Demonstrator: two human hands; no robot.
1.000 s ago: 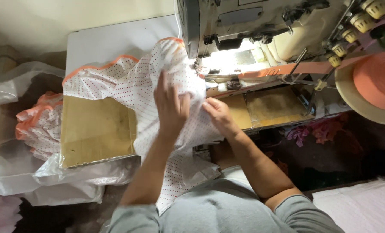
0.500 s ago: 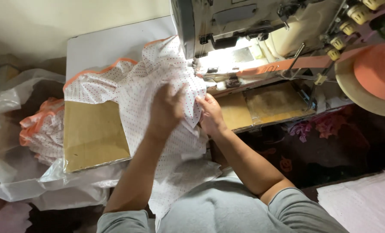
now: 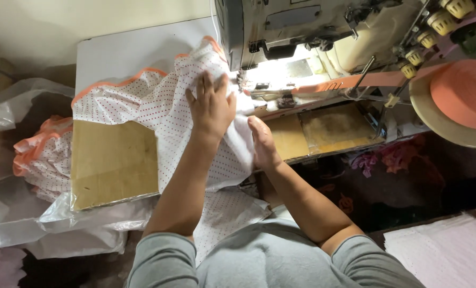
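A white fabric piece with small red dots and an orange trim [image 3: 158, 106] lies across the sewing table and hangs over its front edge. My left hand [image 3: 212, 104] presses flat on the fabric with fingers spread, just left of the sewing machine's lit needle area [image 3: 264, 72]. My right hand [image 3: 262, 141] rests on the fabric's right edge, fingers together, beside the wooden table panel [image 3: 323, 130]. The industrial sewing machine [image 3: 302, 26] stands at the top right.
A brown cardboard sheet [image 3: 113, 162] covers the table's left part. Finished dotted pieces with orange trim [image 3: 33, 154] lie in a clear plastic bag [image 3: 14, 213] at the left. An orange tape reel [image 3: 462, 96] sits at the right. White cloth [image 3: 446, 250] is stacked at the lower right.
Both hands have slid the fabric forward toward the needle area. My left hand has flattened and spread on the cloth; my right hand moved to its right edge.
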